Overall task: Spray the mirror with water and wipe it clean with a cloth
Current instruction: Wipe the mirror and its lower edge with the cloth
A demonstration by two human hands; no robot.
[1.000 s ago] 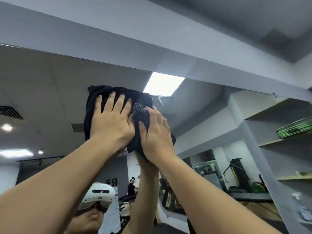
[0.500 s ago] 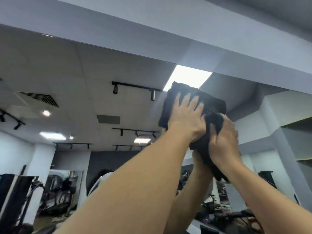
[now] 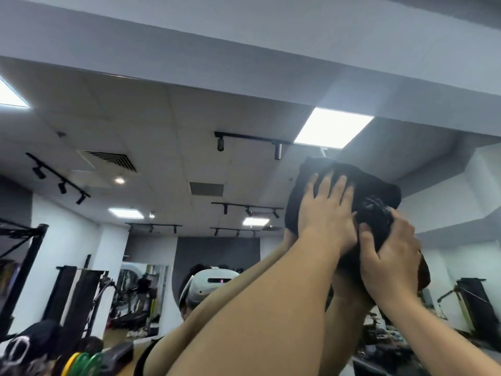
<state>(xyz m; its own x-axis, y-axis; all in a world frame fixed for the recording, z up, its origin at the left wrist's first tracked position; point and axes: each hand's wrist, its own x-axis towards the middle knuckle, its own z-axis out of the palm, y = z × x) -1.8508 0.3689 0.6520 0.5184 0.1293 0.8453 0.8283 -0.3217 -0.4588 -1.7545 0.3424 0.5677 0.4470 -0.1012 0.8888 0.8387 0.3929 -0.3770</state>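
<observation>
Both arms are raised overhead toward the upper part of the mirror (image 3: 189, 158), close under its top edge. A black cloth (image 3: 379, 191), bunched and folded, lies against the glass there, just below the reflection of a bright ceiling light panel (image 3: 333, 128).

The left hand (image 3: 328, 213) lies flat on the cloth, fingers straight and spread, pressing it to the mirror; it grasps nothing. The right hand (image 3: 390, 256) sits just beside it, lower and to the right, with its fingers curled round a gathered fold of the cloth, thumb pinching the fabric. The two hands are nearly touching.

The glass reflects the person's raised arms and a white headset (image 3: 211, 283), also ceiling track lights (image 3: 249, 141), an air vent (image 3: 111, 158) and gym equipment along the far walls. Coloured weight plates (image 3: 81, 363) show at lower left.
</observation>
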